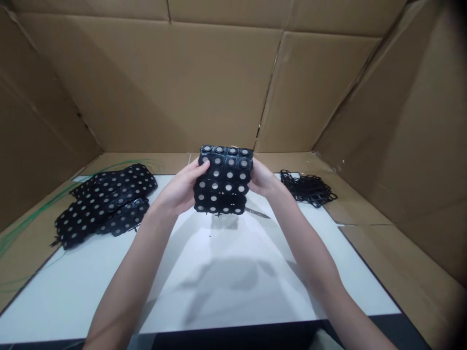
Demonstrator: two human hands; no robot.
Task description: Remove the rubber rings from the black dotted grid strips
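Observation:
Between my two hands, raised above the white board, is a black sheet with rows of pale round dots (pixel 222 185). Its top rows bend over and show raised rings around the dots. My left hand (pixel 185 187) is closed on its left edge, thumb lying across the front. On the opposite edge my right hand (pixel 261 178) grips it, with the fingers hidden behind the sheet. Just beyond the sheet's lower right corner lies a thin pointed metal tool (pixel 258 213), its other end hidden.
More black dotted sheets (pixel 104 204) lie heaped at the left, beside green strands (pixel 40 211). A tangle of black rings (pixel 308 188) rests at the right. The white board (pixel 226 287) covers the work surface. Cardboard walls (pixel 153 87) enclose the back and sides.

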